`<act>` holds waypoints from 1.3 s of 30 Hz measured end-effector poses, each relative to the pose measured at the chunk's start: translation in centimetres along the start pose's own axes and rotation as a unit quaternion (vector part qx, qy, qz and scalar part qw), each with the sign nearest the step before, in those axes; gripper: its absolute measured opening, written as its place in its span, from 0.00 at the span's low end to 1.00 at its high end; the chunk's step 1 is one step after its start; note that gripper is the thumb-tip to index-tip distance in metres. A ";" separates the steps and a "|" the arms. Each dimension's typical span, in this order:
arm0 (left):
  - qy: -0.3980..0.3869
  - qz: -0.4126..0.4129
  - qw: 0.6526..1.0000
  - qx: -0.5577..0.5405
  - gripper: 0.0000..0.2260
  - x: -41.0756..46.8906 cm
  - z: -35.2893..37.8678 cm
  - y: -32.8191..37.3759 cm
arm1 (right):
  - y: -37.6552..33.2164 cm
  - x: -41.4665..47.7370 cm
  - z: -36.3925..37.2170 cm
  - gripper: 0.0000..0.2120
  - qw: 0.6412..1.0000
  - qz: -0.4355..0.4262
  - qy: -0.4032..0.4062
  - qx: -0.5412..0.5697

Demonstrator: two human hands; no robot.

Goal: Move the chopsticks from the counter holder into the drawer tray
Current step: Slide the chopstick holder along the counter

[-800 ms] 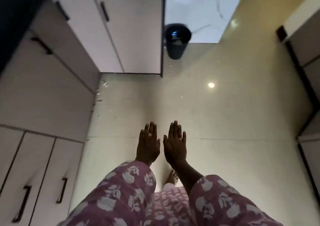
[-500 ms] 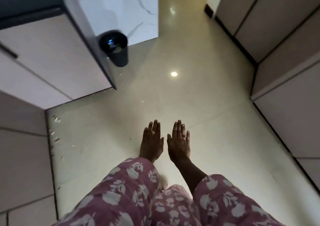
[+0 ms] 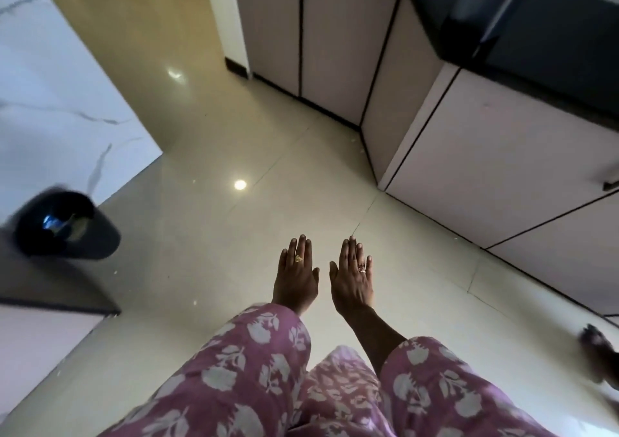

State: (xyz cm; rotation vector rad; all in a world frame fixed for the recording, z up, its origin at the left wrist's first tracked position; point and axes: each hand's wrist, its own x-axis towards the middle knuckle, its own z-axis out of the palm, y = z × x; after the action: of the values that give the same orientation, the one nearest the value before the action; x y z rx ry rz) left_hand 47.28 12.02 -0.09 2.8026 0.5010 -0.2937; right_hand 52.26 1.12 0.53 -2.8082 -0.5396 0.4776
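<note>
We hold both hands out in front of us, palms down, over the glossy cream tiled floor (image 3: 207, 242). Our left hand (image 3: 294, 279) and right hand (image 3: 351, 279) lie flat side by side, just apart, fingers straight and close together. Neither holds anything.

As we judge it, the task has not begun. No chopsticks are in either hand, and we see none anywhere in view. The holder they should stand in and the drawer tray they should go to are out of sight too.

Well ahead of the right hand and off to its right runs a dark slab countertop (image 3: 536, 34). The holder may stand there, but the top is blurred and mostly cut off, so we cannot tell. Below it, to the right of the right hand, are pale flat cabinet fronts with dark edges (image 3: 485, 175). One carries a dark bar handle (image 3: 611, 184) at the frame's edge and may be a drawer, shut as far as we can see.

Every step is left: reaching the counter, lifting the chopsticks, opening the drawer, laying them in the tray.

With the chopsticks out of view, we cannot say which way they point or how their long axis lies.

Off to the left of the left hand sits a round black bin (image 3: 67, 229), blurred. Pink floral-print sleeves (image 3: 234, 369) cover our arms behind the hands.
</note>
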 end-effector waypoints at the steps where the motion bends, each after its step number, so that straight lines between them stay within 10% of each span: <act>1: 0.007 0.017 1.000 0.004 0.27 2.0 -0.9 0.3 | 0.1 1.7 -0.8 0.27 1.000 0.015 0.011 0.003; 25: 0.056 0.126 0.990 -0.012 0.29 40.7 -9.6 20.1 | 16.0 33.5 -20.3 0.28 0.974 0.156 0.160 0.036; 39: 0.135 0.113 0.916 -0.361 0.26 64.9 -21.5 33.5 | 21.5 53.4 -34.7 0.27 0.908 0.196 0.311 0.203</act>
State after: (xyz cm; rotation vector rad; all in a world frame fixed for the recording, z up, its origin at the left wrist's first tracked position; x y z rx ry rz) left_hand 122.35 8.37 12.10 2.1382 0.2579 0.2848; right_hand 118.37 -3.15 11.64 -2.4453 0.2384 -0.2341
